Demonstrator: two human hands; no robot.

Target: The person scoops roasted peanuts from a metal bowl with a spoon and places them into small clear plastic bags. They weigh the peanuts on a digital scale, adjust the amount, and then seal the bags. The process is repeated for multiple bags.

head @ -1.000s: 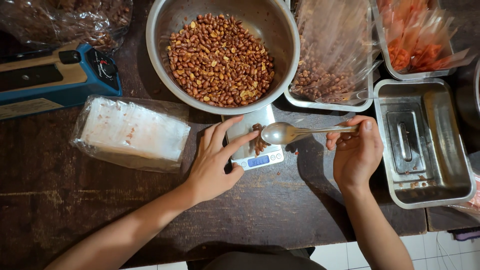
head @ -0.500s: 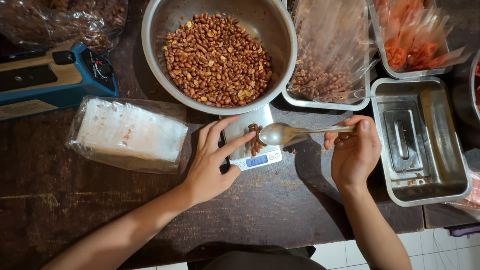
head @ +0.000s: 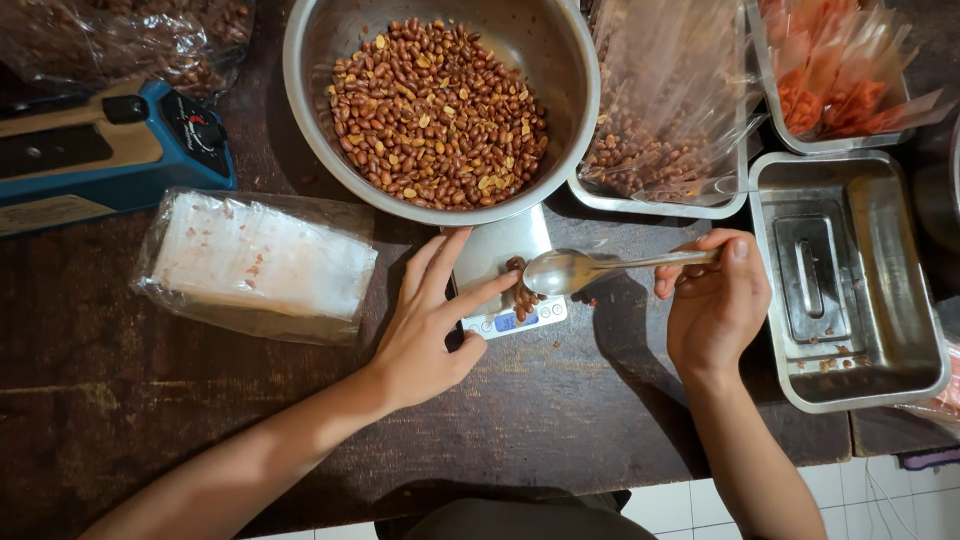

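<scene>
We see our right hand [head: 715,310] pinching the handle of a shiny metal spoon [head: 575,268] between thumb and curled fingers, the empty bowl of the spoon hovering over a small silver kitchen scale with a blue display [head: 505,280]. Our left hand [head: 425,335] rests on the scale's near left corner with fingers spread, the index finger stretched towards a small heap of brown roasted peanuts [head: 522,295] lying on the platform. The scale sits on the dark wooden bench [head: 150,400], its far edge tucked under a big round steel bowl full of peanuts [head: 440,105]. Left of the scale lies a flat stack of clear plastic bags [head: 255,262], and beyond it a blue heat sealer [head: 105,155]. Right of our right hand stands an empty rectangular steel tray [head: 850,280], with a tray of filled clear packets [head: 665,120] behind the spoon.
</scene>
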